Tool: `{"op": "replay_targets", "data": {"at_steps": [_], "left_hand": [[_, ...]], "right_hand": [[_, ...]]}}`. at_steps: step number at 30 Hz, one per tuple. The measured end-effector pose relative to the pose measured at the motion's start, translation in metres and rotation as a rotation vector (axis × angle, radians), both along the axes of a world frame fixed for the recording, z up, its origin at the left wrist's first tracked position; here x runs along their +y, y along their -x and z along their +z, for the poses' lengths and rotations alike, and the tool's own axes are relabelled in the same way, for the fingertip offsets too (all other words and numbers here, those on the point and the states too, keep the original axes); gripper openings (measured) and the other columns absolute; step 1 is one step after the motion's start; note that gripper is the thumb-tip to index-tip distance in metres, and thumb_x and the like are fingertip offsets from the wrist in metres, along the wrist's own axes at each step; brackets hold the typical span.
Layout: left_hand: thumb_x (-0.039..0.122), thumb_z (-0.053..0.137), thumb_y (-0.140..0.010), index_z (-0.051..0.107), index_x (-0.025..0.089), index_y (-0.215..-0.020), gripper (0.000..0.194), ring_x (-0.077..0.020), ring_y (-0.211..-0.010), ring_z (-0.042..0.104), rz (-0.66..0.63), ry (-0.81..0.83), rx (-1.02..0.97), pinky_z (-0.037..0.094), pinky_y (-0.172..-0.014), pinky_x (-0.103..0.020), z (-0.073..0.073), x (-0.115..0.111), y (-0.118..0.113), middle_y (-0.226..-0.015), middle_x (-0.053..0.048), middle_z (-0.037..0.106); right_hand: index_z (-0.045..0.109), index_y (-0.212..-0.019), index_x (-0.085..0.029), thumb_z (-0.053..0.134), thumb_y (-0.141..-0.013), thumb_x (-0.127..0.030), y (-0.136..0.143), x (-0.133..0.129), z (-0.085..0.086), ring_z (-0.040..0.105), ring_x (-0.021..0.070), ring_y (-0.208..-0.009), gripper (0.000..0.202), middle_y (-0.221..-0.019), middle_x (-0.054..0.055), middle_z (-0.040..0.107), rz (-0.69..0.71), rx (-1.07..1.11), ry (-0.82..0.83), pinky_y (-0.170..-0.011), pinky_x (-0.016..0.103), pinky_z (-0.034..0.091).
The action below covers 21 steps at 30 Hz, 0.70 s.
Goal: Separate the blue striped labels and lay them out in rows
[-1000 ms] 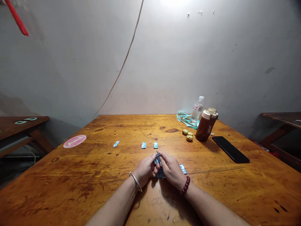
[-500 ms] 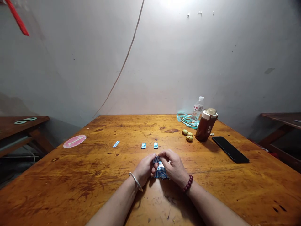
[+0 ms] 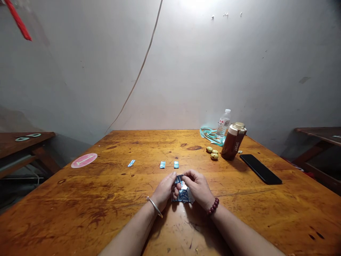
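Right now, from the head view, we have both hands close together over the near middle of the wooden table [image 3: 114, 213]. Our left hand [image 3: 163, 190] is curled round a small striped blue piece [image 3: 178, 179], its thumb along the left side and its fingers folded underneath. Our right hand [image 3: 198, 189] grasps the same piece, thumb and forefinger pinching at its right end. We see the piece tilted, its far edge slanting up from left to right; our fingers cover too much of it for us to tell its long axis for certain.

Just below it, between our hands, we have a heap of blue-and-white pieces [image 3: 183, 196] lying in mixed directions. Beyond our fingers stand two small stacks, a left stack [image 3: 162, 164] and a right stack [image 3: 176, 164], both with their long axes pointing away from us and their stripes running crosswise. Further left, we see a lone blue-and-white piece [image 3: 131, 163] lying diagonally, its long axis running from near left to far right.
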<state>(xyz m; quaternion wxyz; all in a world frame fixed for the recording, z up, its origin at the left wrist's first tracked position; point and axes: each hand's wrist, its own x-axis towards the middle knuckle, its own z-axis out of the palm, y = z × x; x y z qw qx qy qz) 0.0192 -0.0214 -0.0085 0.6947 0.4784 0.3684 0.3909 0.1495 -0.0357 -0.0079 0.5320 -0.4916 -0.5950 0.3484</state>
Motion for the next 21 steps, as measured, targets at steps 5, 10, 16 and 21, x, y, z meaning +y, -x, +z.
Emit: {"op": "replay_targets", "data": {"at_steps": [5, 10, 16, 21], "left_hand": [[0.043, 0.043, -0.076, 0.045, 0.017, -0.082, 0.027, -0.004, -0.043, 0.044, 0.014, -0.231, 0.154, 0.033, -0.039, -0.015, 0.003, -0.001, 0.0, -0.064, 0.004, 0.05], [0.044, 0.038, -0.078, 0.046, 0.016, -0.073, 0.03, -0.0049, -0.039, 0.04, 0.04, -0.335, 0.265, 0.031, -0.038, -0.016, -0.005, 0.001, 0.001, -0.054, 0.005, 0.047], [0.044, 0.042, -0.075, 0.051, 0.015, -0.069, 0.031, -0.0059, -0.043, 0.042, 0.09, -0.396, 0.325, 0.032, -0.039, -0.017, -0.004, 0.003, 0.002, -0.057, 0.003, 0.051], [0.045, 0.044, -0.074, 0.053, 0.015, -0.073, 0.031, -0.0063, -0.044, 0.044, 0.13, -0.308, 0.263, 0.035, -0.041, -0.017, -0.01, 0.005, -0.001, -0.06, 0.003, 0.051]], "right_hand": [[0.053, -0.065, -0.014, 0.053, -0.068, -0.032, -0.005, 0.004, 0.005, 0.043, 0.008, -0.049, 0.018, -0.055, -0.003, 0.048, 0.041, 0.162, 0.148, -0.045, 0.02, 0.033], [0.055, -0.066, -0.013, 0.056, -0.066, -0.035, -0.003, 0.005, 0.002, 0.043, 0.0075, -0.048, 0.021, -0.055, -0.002, 0.049, 0.096, 0.205, 0.194, -0.045, 0.019, 0.033], [0.056, -0.068, -0.013, 0.055, -0.068, -0.03, -0.003, 0.005, 0.003, 0.044, 0.008, -0.052, 0.017, -0.057, -0.002, 0.051, 0.068, 0.226, 0.168, -0.048, 0.019, 0.034], [0.054, -0.071, -0.014, 0.053, -0.068, -0.029, 0.0, 0.002, 0.002, 0.044, 0.0077, -0.051, 0.015, -0.059, -0.002, 0.05, 0.07, 0.3, 0.201, -0.049, 0.02, 0.036]]}}
